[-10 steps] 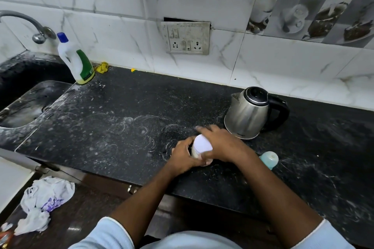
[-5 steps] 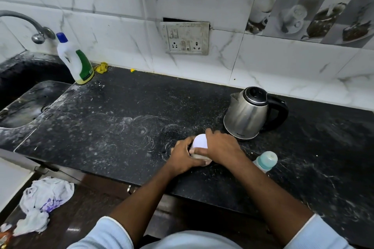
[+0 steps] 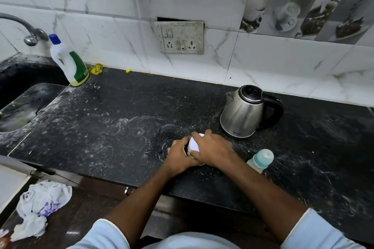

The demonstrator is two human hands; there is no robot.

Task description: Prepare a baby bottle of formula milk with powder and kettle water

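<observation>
The left hand (image 3: 179, 153) wraps round the side of a small jar (image 3: 193, 144) with a white lid. The right hand (image 3: 214, 151) curls over the lid. The kettle (image 3: 242, 113) stands just behind this grip. The baby bottle (image 3: 261, 159) sits near it on the right, on the black counter (image 3: 121, 127).

we've got the left hand (image 3: 179, 154) gripping the side of a white-topped jar (image 3: 194, 144) on the dusty black counter (image 3: 121, 127), right hand (image 3: 214, 150) curled over its top, the steel kettle (image 3: 242, 113) just behind, and the baby bottle (image 3: 261, 159) off beside the right wrist.
</observation>
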